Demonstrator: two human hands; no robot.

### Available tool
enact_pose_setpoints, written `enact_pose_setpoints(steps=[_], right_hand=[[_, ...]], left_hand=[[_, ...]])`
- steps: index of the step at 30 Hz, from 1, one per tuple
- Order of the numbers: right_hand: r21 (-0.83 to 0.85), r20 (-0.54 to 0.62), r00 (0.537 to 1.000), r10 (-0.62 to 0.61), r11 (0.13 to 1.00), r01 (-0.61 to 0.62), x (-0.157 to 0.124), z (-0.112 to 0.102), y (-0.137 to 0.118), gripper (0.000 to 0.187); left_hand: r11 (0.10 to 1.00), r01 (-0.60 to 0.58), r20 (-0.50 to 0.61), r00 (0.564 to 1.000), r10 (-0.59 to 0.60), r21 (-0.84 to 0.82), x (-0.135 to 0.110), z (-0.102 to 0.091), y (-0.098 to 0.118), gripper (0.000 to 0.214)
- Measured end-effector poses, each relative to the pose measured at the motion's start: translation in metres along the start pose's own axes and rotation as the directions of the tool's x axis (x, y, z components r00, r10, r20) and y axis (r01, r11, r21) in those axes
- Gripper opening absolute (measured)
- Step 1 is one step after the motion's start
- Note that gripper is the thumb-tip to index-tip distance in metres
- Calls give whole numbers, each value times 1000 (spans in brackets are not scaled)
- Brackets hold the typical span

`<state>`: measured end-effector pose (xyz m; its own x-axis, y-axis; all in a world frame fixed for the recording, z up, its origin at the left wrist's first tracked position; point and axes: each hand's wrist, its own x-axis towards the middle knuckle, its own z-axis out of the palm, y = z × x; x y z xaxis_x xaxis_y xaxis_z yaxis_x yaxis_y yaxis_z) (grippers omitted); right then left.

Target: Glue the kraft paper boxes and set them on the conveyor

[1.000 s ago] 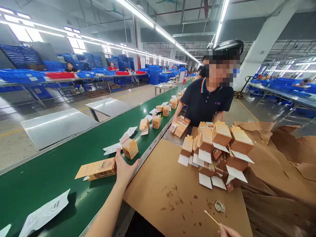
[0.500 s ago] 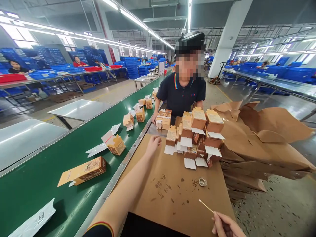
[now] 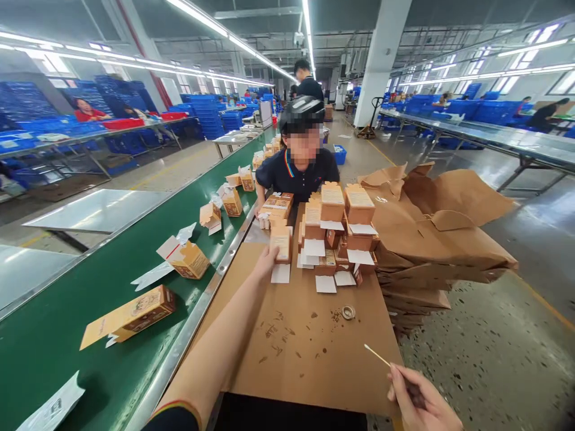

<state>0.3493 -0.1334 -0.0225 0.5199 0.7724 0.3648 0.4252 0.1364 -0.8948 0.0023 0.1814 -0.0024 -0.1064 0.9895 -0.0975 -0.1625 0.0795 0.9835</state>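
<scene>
My left hand (image 3: 268, 261) reaches out over the cardboard-covered table (image 3: 251, 335) and is closed on a small orange-brown carton (image 3: 281, 242). That carton's white end flap hangs open toward me. To its right rises a stack of similar cartons (image 3: 332, 200), several with white flaps sticking out. My right hand (image 3: 420, 395), low at the right, pinches a cotton swab (image 3: 377, 355) with its white tip pointing up and left. A small round glass dish (image 3: 348, 312) lies on the cardboard between the stack and the swab, beside dark smudges.
Along the left runs a green conveyor belt (image 3: 112, 287) carrying open cartons (image 3: 148, 308) and silvery pouches (image 3: 54, 404). Across the table a co-worker (image 3: 309, 173) leans down near a group of cartons (image 3: 276, 206). Large brown paper sheets (image 3: 431, 227) are piled on the right.
My left hand has gone from bare reaching to gripping a carton, which now stands left of the stack. The co-worker has bent lower. My view has shifted right; the swab is still held.
</scene>
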Motion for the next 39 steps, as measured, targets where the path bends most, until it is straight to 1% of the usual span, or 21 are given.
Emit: enact_pose_setpoints(steps=[2, 4, 6, 8, 9, 10, 12, 14, 16, 20, 23, 25, 28, 30, 32, 34, 36, 39], right_hand=[[-19, 77, 987, -138, 990, 139, 20, 2, -6, 39], [-85, 73, 962, -262, 960, 268, 41, 10, -11, 35], [-160, 103, 931, -349, 918, 362, 58, 23, -14, 38], [-181, 136, 930, -342, 914, 363, 69, 37, -12, 36], [-186, 154, 930, -334, 914, 360, 73, 43, -9, 36], [-187, 170, 931, -323, 917, 352, 75, 49, -6, 35], [-189, 201, 930, -307, 920, 344, 76, 58, 0, 35], [-190, 223, 930, -294, 922, 337, 76, 63, 4, 38], [-189, 230, 932, -281, 926, 326, 77, 65, 6, 40], [-169, 206, 944, -258, 941, 295, 78, 59, 4, 37], [-131, 190, 955, -229, 958, 256, 67, 54, -3, 36], [-88, 217, 954, -208, 969, 231, 51, 55, -11, 37], [-1, 328, 922, -206, 976, 218, 18, 67, -24, 36], [48, 403, 888, -221, 974, 220, -3, 81, -30, 35], [78, 451, 861, -234, 972, 223, -17, 96, -32, 35], [93, 479, 844, -241, 970, 224, -24, 108, -29, 36], [99, 494, 835, -242, 970, 223, -25, 115, -25, 35], [93, 496, 835, -237, 971, 220, -23, 117, -19, 36]], left_hand=[[998, 32, -8, 999, -33, -47, -35, -16, -5, 68], [994, 56, 8, 998, -55, -98, -76, -29, -14, 77], [988, 91, 31, 996, -87, -127, -118, -38, -26, 82], [985, 126, 57, 991, -120, -119, -153, -40, -38, 85], [985, 139, 74, 989, -131, -103, -167, -39, -43, 87], [985, 146, 95, 986, -137, -87, -178, -38, -46, 89], [987, 153, 148, 978, -144, -50, -190, -36, -49, 91], [988, 156, 196, 969, -152, -4, -192, -34, -47, 90], [987, 156, 223, 962, -159, 29, -189, -34, -45, 90], [986, 166, 249, 954, -166, 22, -182, -32, -48, 95], [986, 167, 258, 952, -167, 22, -178, -30, -51, 92], [985, 171, 268, 948, -174, 33, -176, -28, -51, 89], [982, 186, 277, 942, -188, 34, -173, -25, -48, 86], [980, 199, 274, 941, -200, 31, -172, -24, -46, 85], [978, 203, 268, 941, -206, 38, -173, -22, -44, 84], [979, 196, 267, 942, -202, 47, -174, -22, -44, 83], [982, 185, 268, 944, -190, 45, -176, -21, -44, 83], [985, 168, 272, 947, -173, 39, -177, -19, -43, 83]])
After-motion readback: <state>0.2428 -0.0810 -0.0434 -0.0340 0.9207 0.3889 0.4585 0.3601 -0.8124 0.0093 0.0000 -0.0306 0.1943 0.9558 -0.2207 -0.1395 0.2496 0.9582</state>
